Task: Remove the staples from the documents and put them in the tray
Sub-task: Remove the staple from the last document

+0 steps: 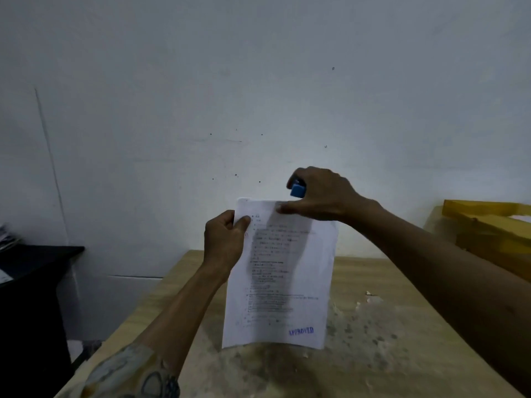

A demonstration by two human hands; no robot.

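Wooden table (402, 326) spreads wide below — one document (284, 268) held upright above it, left hand (224, 242) gripping its upper-left edge, right hand (321, 193) clutching one blue staple remover (297, 191) at its top edge; one yellow tray (488, 239) far right.

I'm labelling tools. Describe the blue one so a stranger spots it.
Above the pale wooden table, a white printed sheet is held upright. At its top edge, the right hand grips a small blue plastic tool, the only solid blue object.
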